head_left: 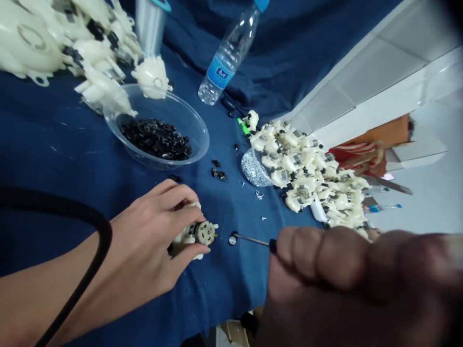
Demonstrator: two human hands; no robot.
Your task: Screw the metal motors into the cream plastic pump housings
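Observation:
My left hand (159, 231) is closed around a cream plastic housing (178, 245) near the middle of the view. The round end of a small motor (206, 233) shows between thumb and fingers, facing right. My right hand (336, 270), large and close to the camera, is wrapped round a screwdriver (255, 239), whose thin metal shaft points left. At the shaft's tip is a small round part (232, 240) with a black piece and a shiny disc. A gap separates this tip from the motor. The screwdriver's handle is mostly hidden in my right fist.
A clear bowl (200, 144) holds black parts. Beyond are a bottle (224, 62), a wire spool (150, 26) and cream housings (29, 41). A tub of screws (255, 168) stands beside piled assemblies (307, 168). Loose screws (259, 194) lie on the blue cloth (144, 308). A black cable (103, 231) crosses at left.

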